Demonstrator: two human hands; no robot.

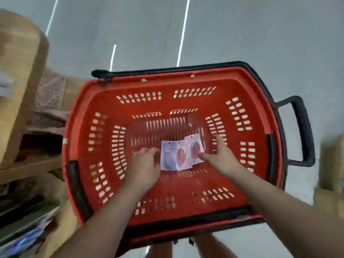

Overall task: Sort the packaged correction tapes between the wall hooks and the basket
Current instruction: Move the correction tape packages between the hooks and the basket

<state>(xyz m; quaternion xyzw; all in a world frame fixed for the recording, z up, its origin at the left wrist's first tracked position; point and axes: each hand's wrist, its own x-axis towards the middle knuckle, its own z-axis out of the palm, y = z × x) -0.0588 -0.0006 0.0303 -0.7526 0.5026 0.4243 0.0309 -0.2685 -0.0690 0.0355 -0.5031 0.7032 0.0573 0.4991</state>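
At the bottom of the red slotted plastic basket lie three overlapping packaged correction tapes. Left hand and right hand flank them, fingers loose, gripping nothing. Wall hooks unseen; sorting judged incomplete.

A red slotted shopping basket holds three blister-packed correction tapes. They lie flat on its bottom, fanned and overlapping. The pale purple pack is at 9 o'clock, the middle pink pack overlaps it, and the outer pink pack is at 2 o'clock.
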